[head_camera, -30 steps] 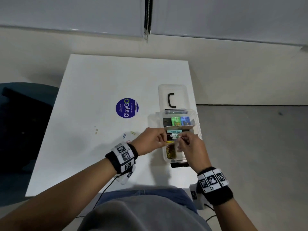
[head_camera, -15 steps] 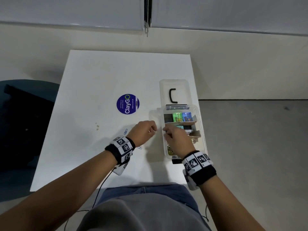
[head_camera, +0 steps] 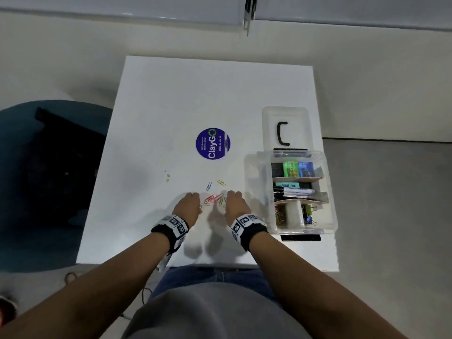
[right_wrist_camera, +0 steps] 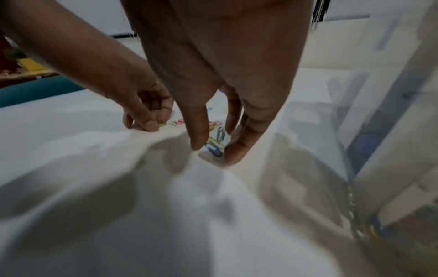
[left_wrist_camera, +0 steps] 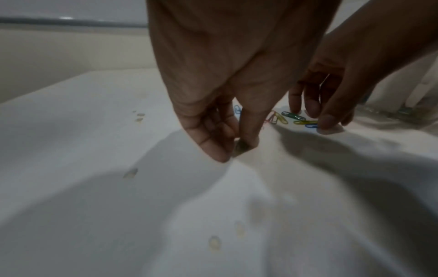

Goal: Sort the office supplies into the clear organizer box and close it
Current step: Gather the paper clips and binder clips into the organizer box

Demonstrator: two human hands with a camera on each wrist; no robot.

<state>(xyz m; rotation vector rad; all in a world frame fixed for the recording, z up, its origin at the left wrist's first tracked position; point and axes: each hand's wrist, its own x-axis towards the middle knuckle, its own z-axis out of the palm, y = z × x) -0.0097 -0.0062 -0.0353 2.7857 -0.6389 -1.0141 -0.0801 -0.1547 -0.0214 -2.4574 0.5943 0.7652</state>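
Coloured paper clips point(head_camera: 215, 198) lower centre between both hands; left hand point(head_camera: 187, 208) fingertips pinched, maybe on one; right hand point(head_camera: 235, 207) fingers spread over them.

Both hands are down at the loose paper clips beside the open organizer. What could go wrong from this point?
Two clips, a blue paper clip and a yellow paper clip, lie apart from the pile of paper clips between the left hand and right hand, so a single sweep may miss them. The clips lie flat on the white table and may slip from fingertips. The clear organizer box stands close beside the right wrist and could be nudged.
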